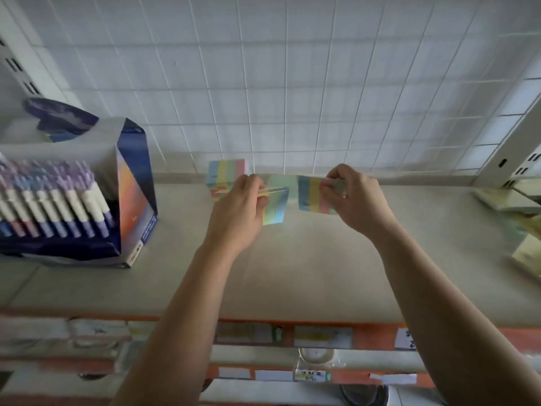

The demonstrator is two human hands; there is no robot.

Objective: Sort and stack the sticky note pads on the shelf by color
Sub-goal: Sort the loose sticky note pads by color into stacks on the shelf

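Orange label strip (374, 336) runs along the near edge of the grey shelf (292, 273). Above the shelf surface, the left hand (237, 206) holds a striped pastel pad (275, 208), fingers curled round its left edge. Just beside it, the right hand (357, 194) pinches a second striped pad (311, 194) by its right edge. Behind the left hand, a stack of striped pads (227, 171) rests at the shelf's rear, before the wire grid panel (292, 83). A pen display box (87, 200) stands at far left.
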